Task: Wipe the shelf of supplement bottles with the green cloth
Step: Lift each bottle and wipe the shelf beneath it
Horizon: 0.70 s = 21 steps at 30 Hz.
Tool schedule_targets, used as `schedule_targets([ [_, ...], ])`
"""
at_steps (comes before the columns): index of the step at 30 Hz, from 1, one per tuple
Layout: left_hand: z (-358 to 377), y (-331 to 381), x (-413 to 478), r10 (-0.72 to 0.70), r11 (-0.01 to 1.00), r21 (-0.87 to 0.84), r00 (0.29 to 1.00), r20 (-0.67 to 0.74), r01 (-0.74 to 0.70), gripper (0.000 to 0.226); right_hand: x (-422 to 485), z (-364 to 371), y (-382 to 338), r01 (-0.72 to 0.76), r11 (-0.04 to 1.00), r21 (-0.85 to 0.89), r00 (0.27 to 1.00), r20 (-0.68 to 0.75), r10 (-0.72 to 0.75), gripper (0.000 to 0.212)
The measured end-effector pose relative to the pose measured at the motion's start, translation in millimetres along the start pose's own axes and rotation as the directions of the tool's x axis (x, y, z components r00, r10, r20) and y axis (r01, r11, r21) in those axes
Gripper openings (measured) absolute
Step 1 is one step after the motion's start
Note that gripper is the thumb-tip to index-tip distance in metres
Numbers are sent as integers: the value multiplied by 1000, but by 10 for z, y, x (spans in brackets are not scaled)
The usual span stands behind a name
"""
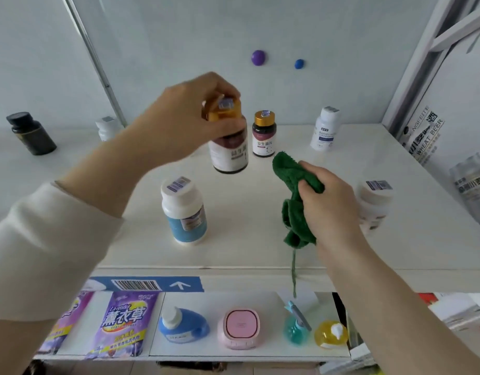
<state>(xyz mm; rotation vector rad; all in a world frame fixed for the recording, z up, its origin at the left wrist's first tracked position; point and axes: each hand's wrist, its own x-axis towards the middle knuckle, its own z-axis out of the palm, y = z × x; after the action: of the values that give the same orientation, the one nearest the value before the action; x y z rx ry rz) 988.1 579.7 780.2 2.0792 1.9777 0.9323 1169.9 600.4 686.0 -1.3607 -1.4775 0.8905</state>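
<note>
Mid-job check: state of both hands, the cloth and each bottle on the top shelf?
left hand: grips the lifted bottle by its cap.
lifted bottle: capped, tilted, seemingly off the shelf.
right hand: grips the green cloth.
green cloth: bunched, above the shelf.
second gold-capped bottle: upright, capped.
blue-label bottle: upright, capped.
rear white bottle: upright, capped.
white jar: capped, partly hidden by the right hand.
</note>
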Motion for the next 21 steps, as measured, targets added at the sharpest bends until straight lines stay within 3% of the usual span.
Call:
schedule_targets([
  [3,-82,-60,117,-16,999,-49,1000,-8,15,36,376,243,161,57,948,-313,992,-86,-88,41],
  [6,-127,-147,177,-12,999,-48,1000,-7,12,37,800,309,343,-69,846,-528,988,-152,-14,45],
  [8,-170,-199,196,3,999,-54,1000,-29,-4,38,988,343,406,-78,788,-610,994,-104,18,45],
  [12,-233,-256,217,41,996,-80,997,-68,-47,40,733,460,417,236,826,-512,964,232,-131,42],
  [15,-243,-262,229,73,995,-68,994,-77,-78,44,178,342,371,425,844,-327,840,490,-233,44],
  [17,-241,-270,230,74,992,-98,994,-75,-81,42,-52,230,321,431,868,-246,772,598,-214,47],
  [19,-245,-277,230,73,991,-111,995,-69,-80,39,-22,172,245,339,922,-188,783,600,-166,48],
  [21,-250,-285,222,81,990,-110,995,-61,-87,37,216,206,177,296,942,-157,864,464,-195,44],
])
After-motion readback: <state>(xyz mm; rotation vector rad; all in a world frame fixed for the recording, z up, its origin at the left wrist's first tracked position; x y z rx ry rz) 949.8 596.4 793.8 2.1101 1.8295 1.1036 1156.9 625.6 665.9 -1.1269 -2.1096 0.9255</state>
